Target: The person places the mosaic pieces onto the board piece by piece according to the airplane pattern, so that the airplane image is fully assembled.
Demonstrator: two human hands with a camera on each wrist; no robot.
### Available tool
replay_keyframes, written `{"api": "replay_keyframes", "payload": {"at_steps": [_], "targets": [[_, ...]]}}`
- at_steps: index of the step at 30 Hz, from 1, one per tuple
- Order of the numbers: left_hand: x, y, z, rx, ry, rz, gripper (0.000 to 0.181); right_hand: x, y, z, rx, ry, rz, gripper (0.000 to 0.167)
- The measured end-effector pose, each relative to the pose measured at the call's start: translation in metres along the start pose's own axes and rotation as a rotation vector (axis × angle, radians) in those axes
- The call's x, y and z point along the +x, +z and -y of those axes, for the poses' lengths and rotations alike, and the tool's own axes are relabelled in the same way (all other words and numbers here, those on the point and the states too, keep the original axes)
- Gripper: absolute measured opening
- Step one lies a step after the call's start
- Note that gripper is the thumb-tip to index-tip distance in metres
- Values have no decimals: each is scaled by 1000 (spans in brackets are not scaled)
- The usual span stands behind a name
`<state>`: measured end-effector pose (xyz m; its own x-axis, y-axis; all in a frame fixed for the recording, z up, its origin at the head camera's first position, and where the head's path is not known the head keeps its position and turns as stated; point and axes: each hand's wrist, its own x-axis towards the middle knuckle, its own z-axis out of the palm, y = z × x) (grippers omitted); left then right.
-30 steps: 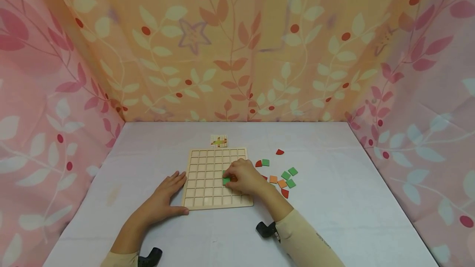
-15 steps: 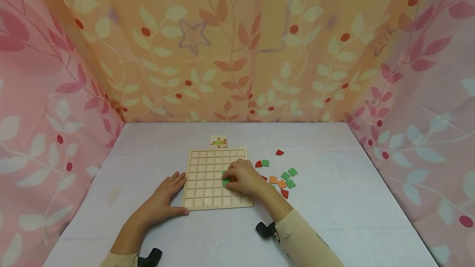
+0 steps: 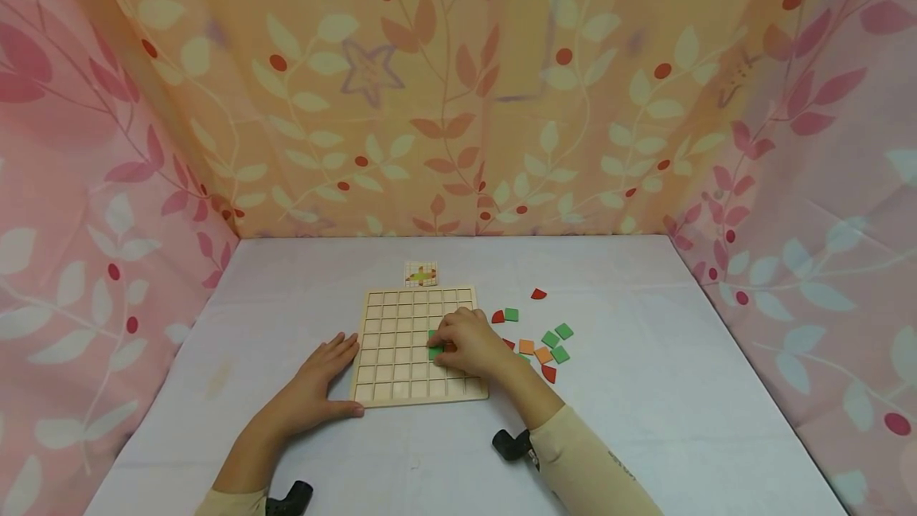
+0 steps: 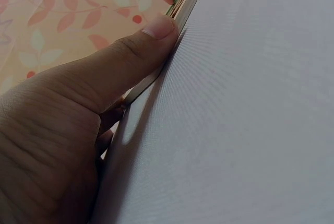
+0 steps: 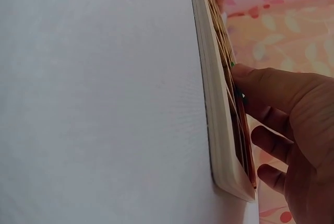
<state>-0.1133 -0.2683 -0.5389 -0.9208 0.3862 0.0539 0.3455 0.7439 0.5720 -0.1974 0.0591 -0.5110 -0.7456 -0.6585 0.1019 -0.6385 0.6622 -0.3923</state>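
A pale wooden grid board (image 3: 390, 354) lies on the white table. My left hand (image 3: 313, 388) rests against its left side, fingers extended along the edge and thumb at the near left corner. In the left wrist view the thumb (image 4: 141, 46) touches the board's rim. Over the board's right half, my right hand (image 3: 473, 345) has thumb and index finger bent together at a green square tile (image 3: 434, 353) in the grid. The right wrist view shows the thumb (image 5: 261, 80) at the tile, with the other fingers curled. The palm hides part of the board.
Right of the board lie loose green squares (image 3: 550, 339), orange squares (image 3: 543, 355) and red quarter-round pieces (image 3: 539, 294). A small picture card (image 3: 420, 274) lies behind the board. Patterned cloth (image 3: 444, 102) walls the table at the back and sides.
Both hands stay in nearly the same place, the right one still at the green tile. The head view shifts very slightly.
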Motion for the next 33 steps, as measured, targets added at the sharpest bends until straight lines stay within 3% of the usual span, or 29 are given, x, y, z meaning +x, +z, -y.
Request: {"api": "replay_keyframes", "payload": {"at_steps": [10, 18, 26, 33], "targets": [[0, 1, 2, 8, -6, 3, 119, -3, -8, 3, 10, -24, 16, 23], [0, 1, 3, 11, -1, 2, 118, -12, -38, -1, 34, -54, -18, 25], [0, 0, 2, 2, 17, -4, 117, -40, -77, -9, 82, -58, -105, 25], [0, -1, 1, 9, 12, 0, 116, -71, -104, -27, 95, -10, -168, 27]]}}
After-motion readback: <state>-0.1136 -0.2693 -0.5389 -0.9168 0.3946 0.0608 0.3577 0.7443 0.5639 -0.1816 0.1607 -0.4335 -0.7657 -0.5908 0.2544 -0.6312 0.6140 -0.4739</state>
